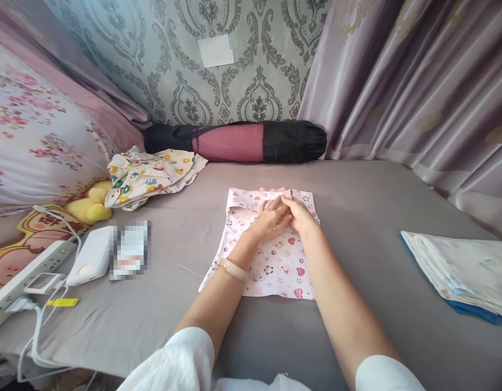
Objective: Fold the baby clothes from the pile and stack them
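A white child's garment (271, 271), printed with pink hearts, flowers and small figures, lies folded in front of me on the grey sheet. Its upper part is turned over, with a pink trimmed edge (289, 193) at the top. My left hand (271, 219), below a pale bangle, rests on the cloth with its fingers stretched out. Beside it and touching it, my right hand (299, 214) pinches the garment near the pink edge; some of its fingers are hidden.
A patterned garment (153, 174) lies crumpled at the back left. A rolled bag (230, 144) lines the wall. At left are a white power bank (91, 255), a blurred-out item (131, 250) and a power strip (31, 277) with cables. Folded cloths (466, 266) lie right.
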`<state>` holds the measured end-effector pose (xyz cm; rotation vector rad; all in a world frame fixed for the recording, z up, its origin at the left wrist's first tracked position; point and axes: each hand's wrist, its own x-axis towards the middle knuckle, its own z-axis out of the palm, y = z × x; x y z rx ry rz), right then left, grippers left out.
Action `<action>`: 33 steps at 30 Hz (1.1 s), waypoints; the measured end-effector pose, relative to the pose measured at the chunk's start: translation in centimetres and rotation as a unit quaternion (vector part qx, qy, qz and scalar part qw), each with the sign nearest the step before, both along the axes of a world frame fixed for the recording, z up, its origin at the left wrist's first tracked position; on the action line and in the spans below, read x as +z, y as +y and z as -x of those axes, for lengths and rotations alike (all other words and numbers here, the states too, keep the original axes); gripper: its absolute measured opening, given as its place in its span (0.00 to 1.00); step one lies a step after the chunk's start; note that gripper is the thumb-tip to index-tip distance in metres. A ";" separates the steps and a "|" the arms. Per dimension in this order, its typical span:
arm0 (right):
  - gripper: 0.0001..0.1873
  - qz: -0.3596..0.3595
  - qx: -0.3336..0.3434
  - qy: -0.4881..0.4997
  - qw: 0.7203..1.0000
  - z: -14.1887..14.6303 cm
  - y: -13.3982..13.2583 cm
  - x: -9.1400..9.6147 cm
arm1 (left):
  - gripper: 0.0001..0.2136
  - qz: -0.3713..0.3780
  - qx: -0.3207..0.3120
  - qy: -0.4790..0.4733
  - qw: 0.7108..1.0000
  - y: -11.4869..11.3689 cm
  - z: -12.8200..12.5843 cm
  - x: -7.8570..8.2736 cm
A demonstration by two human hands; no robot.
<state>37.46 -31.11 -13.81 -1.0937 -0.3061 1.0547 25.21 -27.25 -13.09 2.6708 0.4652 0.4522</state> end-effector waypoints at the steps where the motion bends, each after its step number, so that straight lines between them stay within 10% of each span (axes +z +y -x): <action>1: 0.04 0.007 -0.024 -0.002 1.000 -0.1 0.0 -0.1 | 0.17 0.004 0.001 -0.015 1.000 0.1 0.0 0.0; 15: 0.13 0.020 -0.133 0.052 0.990 -2.2 -0.8 1.2 | 0.19 -0.026 0.248 -0.043 0.967 3.5 1.2 -2.0; 33: 0.16 -0.001 -0.157 0.033 0.987 -5.1 -0.8 -1.7 | 0.24 -0.032 0.326 0.014 0.945 5.1 2.2 -3.5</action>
